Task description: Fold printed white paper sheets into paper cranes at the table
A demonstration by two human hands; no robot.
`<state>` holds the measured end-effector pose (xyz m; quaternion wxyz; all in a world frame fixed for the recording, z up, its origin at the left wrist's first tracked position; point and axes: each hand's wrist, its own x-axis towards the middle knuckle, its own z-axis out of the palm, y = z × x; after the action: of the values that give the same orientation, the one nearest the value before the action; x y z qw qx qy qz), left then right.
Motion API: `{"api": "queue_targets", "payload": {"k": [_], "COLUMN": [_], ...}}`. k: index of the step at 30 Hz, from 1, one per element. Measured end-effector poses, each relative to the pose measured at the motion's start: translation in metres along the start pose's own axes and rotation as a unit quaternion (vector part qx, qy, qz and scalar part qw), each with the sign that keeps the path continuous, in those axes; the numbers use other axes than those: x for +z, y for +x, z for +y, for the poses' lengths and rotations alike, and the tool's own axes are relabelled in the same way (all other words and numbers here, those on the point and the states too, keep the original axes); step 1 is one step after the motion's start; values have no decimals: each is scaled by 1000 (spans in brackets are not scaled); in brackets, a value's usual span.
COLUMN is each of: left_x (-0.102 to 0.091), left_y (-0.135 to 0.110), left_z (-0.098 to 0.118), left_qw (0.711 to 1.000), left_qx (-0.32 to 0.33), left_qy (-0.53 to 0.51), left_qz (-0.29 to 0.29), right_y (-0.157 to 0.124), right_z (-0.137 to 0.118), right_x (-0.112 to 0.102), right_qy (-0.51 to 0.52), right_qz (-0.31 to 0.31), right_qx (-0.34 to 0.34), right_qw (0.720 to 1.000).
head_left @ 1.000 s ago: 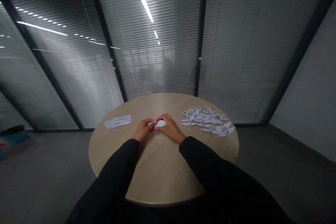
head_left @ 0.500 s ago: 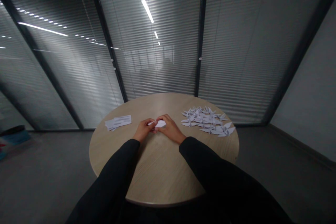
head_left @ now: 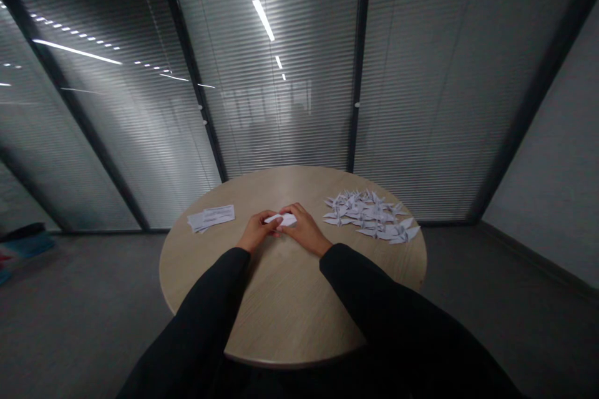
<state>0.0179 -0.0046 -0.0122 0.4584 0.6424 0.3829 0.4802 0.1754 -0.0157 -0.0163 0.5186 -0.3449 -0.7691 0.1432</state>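
Observation:
Both my hands sit near the middle of a round light-wood table [head_left: 290,287], pinching a small piece of folded white paper [head_left: 286,219] between them. My left hand [head_left: 255,232] holds its left end, and my right hand [head_left: 304,230] covers its right side. Part of the paper is hidden by my fingers. To the left of my left hand lies a small stack of white paper slips [head_left: 211,218]. To the right of my right hand, a pile of several folded white paper cranes [head_left: 369,218] lies on the tabletop.
Glass partitions with slatted blinds [head_left: 281,100] stand beyond the table, and a pale wall [head_left: 547,149] is at the right. A grey floor [head_left: 84,299] surrounds the table. Some blue and dark objects [head_left: 25,246] sit on the floor at the far left.
My hands stay close to the same spot, with the folded paper still between them. The whole view has shifted slightly as my head moved.

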Motion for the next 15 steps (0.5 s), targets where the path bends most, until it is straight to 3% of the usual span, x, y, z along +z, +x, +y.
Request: {"api": "queue_targets", "payload": {"k": [15], "left_x": [-1], "left_y": [2], "left_z": [-2], "left_qw": [1000], "left_qx": [-6], "left_qy": [-15], "left_qz": [5], "right_y": [0], "right_z": [-3], "right_x": [-2], "right_qy": [7], "right_qz": [1], "right_qx": [-2], "right_qw": [1000]}}
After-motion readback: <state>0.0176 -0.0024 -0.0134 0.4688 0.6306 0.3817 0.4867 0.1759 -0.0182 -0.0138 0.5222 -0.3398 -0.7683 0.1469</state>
